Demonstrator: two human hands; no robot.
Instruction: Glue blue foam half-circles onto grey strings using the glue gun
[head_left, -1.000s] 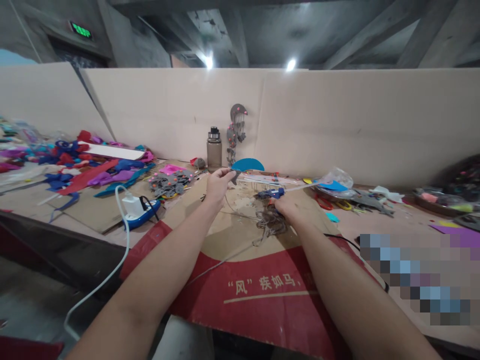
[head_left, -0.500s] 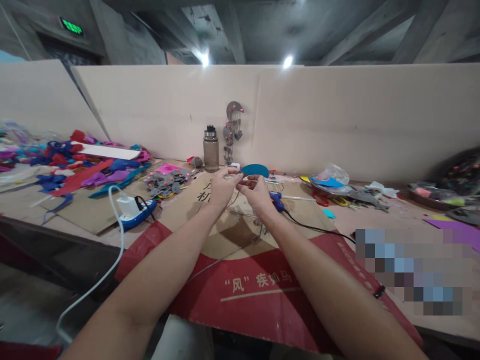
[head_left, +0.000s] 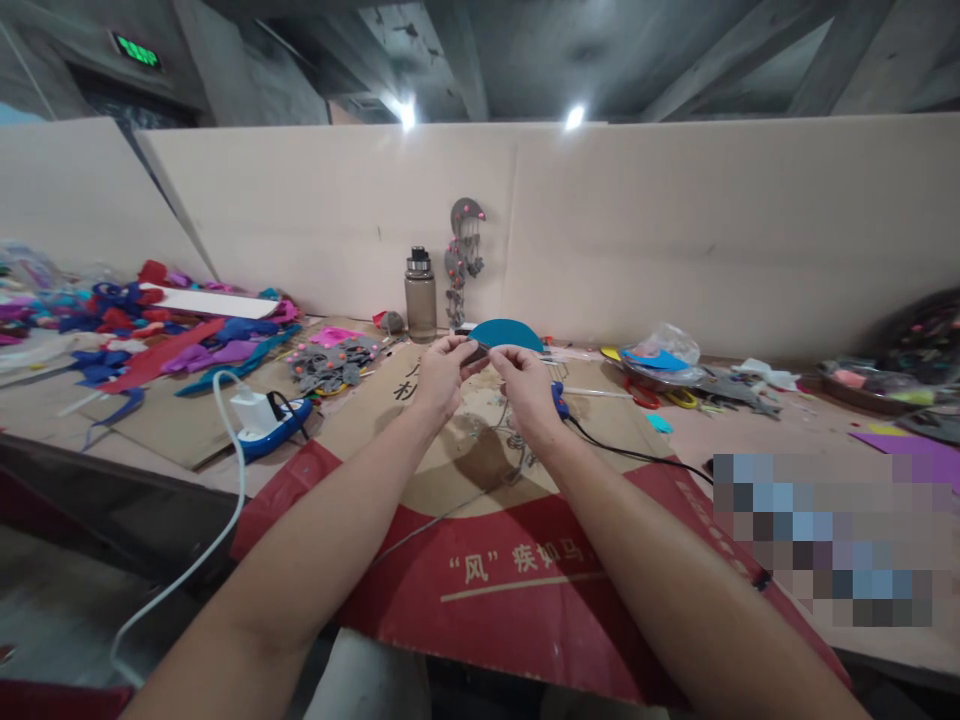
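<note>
A small grey piece (head_left: 478, 351) was held up in front, over the brown and red sheet (head_left: 517, 620), between the two hands. It was pinched by the thumb and fingers of the left hand (head_left: 441, 380), which were nearly closed. Its other end was pinched by the tips of the right hand (head_left: 526, 390), and these were closed too. Most of the piece was hidden by the fingers, so its full shape could not be told.

Some grey string (head_left: 450, 513) was spread on the sheet under the hands. The blue glue gun (head_left: 559, 400) was partly hidden behind the right wrist, and its black cord (head_left: 637, 457) was laid out to the right. A blue-green half circle (head_left: 504, 333) was seen just past the fingertips.

Near the wall (head_left: 645, 220), a bottle (head_left: 421, 305) was stood upright beside a grey moon string (head_left: 466, 245) with pink dots. On the left, grey bits with pink dots (head_left: 334, 363), a white plug (head_left: 253, 410) in a blue power strip (head_left: 277, 435) and a heap of bright cloth (head_left: 180, 340) were seen. On the right, a clear plastic bag (head_left: 673, 345) was set on a plate (head_left: 686, 377).
</note>
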